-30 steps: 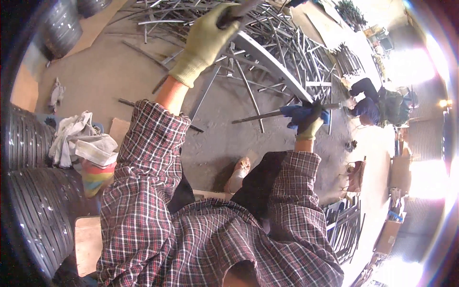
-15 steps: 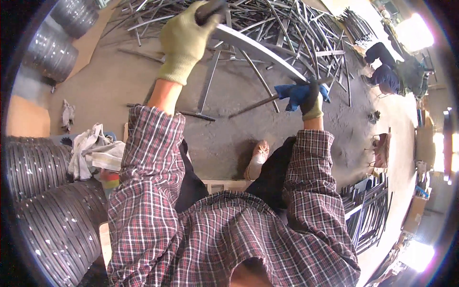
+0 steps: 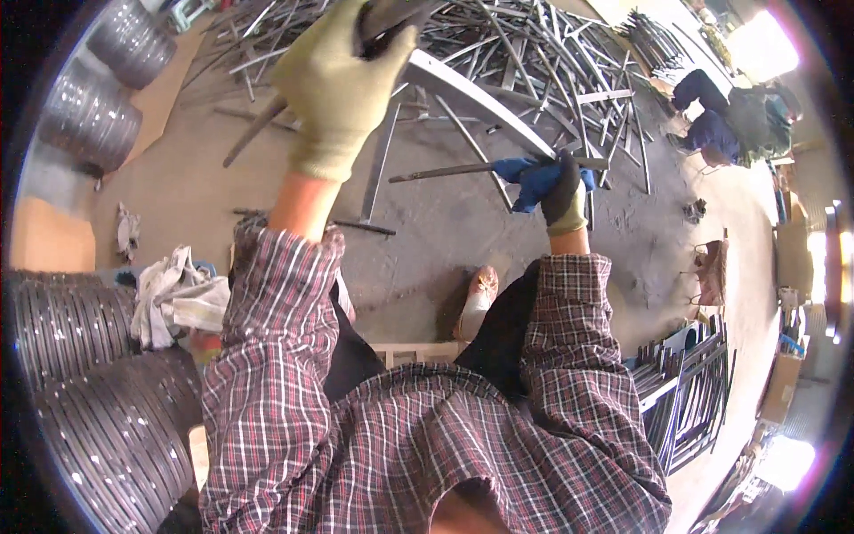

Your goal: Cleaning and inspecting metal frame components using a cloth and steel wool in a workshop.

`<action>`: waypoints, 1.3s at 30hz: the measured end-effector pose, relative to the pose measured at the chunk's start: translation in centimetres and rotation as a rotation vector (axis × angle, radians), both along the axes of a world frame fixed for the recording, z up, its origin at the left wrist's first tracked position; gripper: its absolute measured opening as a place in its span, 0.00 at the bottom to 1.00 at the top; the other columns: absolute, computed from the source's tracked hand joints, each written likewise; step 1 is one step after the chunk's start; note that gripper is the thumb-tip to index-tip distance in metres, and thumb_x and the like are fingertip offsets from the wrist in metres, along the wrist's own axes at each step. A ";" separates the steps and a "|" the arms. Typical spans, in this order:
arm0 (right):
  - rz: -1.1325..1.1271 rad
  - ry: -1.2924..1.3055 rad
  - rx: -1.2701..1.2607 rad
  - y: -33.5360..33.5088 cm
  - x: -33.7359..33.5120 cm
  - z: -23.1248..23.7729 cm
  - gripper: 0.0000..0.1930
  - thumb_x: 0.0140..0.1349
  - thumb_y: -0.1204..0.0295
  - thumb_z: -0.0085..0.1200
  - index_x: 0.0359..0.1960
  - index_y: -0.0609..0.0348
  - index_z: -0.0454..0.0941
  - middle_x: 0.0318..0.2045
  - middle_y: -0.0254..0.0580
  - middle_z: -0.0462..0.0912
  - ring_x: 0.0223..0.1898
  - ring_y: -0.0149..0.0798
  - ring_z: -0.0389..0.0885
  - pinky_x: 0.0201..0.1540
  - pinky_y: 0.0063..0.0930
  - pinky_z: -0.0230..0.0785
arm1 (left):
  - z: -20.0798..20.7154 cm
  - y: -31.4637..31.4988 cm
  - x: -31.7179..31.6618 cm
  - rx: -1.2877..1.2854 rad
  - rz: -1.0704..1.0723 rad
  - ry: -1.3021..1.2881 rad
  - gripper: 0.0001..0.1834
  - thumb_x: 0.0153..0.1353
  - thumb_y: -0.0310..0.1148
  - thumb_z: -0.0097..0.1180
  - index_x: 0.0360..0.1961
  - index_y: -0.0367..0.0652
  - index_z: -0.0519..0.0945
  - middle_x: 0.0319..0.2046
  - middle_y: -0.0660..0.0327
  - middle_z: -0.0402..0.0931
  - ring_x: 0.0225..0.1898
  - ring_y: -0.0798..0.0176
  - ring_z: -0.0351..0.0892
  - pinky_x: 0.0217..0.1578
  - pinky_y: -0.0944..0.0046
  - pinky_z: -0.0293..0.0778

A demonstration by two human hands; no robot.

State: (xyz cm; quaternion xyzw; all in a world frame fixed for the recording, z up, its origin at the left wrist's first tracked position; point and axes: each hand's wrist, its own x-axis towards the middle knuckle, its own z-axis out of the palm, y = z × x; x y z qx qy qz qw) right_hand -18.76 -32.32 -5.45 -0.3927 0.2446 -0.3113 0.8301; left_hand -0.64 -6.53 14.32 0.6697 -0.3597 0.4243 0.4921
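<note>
A grey metal frame piece, with a long flat bar (image 3: 485, 105) and a narrower crossbar at each end, is held up in front of me. My left hand (image 3: 331, 102), in a pale yellow glove with a dark palm, is closed round the crossbar at the left end. At the other end my right hand (image 3: 566, 203), in a like glove, is closed on a blue cloth (image 3: 530, 183) and the right crossbar (image 3: 440, 172). The cloth lies against the metal where the bar meets that crossbar. The right fingertips are partly hidden.
Beyond the frame piece lies a tangled heap of metal bars (image 3: 569, 67). Stacked black ribbed coils (image 3: 111, 436) stand at my left, with pale rags (image 3: 182, 298) near them. At the right are a rack of dark bars (image 3: 689, 392) and a crouching person (image 3: 752, 125).
The frame piece has tilted, and its right crossbar now lies nearly level. My left hand has come a little nearer and left; my right hand has shifted slightly left with the cloth.
</note>
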 end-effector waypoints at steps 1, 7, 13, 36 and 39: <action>0.072 0.024 0.104 0.5 0.2 0.8 0.20 0.64 0.57 0.48 0.38 0.66 0.74 0.29 0.47 0.80 0.30 0.42 0.79 0.39 0.34 0.75 | -0.2 0.0 0.4 0.054 0.044 0.006 0.15 0.51 0.31 0.66 0.41 0.41 0.81 0.32 0.53 0.82 0.32 0.60 0.84 0.36 0.62 0.76; -0.076 0.115 -0.122 2.3 1.6 1.7 0.16 0.61 0.58 0.54 0.34 0.61 0.74 0.25 0.41 0.77 0.24 0.38 0.76 0.29 0.31 0.71 | -0.8 1.5 2.2 -0.004 0.036 0.122 0.13 0.55 0.33 0.63 0.40 0.39 0.81 0.30 0.55 0.83 0.33 0.63 0.83 0.37 0.64 0.76; -0.221 0.177 -0.329 -0.6 1.7 -2.8 0.19 0.60 0.56 0.53 0.31 0.63 0.75 0.28 0.43 0.77 0.26 0.36 0.75 0.29 0.29 0.69 | -1.9 1.7 2.7 -0.040 0.062 0.134 0.07 0.52 0.34 0.64 0.31 0.46 0.81 0.20 0.57 0.77 0.22 0.54 0.78 0.25 0.61 0.72; -0.538 0.132 -1.564 0.4 2.2 19.5 0.07 0.57 0.79 0.53 0.35 0.65 0.81 0.34 0.37 0.81 0.34 0.31 0.76 0.36 0.25 0.70 | -7.9 5.9 10.2 -0.513 -0.108 0.684 0.18 0.60 0.41 0.60 0.27 0.32 0.79 0.16 0.59 0.73 0.20 0.67 0.67 0.26 0.60 0.66; -0.756 0.465 -2.210 2.9 1.9 25.0 0.07 0.57 0.78 0.52 0.34 0.61 0.83 0.31 0.40 0.82 0.31 0.33 0.78 0.36 0.25 0.70 | -6.9 5.3 8.8 -0.677 -0.138 0.819 0.19 0.61 0.42 0.59 0.26 0.33 0.79 0.18 0.68 0.71 0.22 0.72 0.65 0.26 0.63 0.65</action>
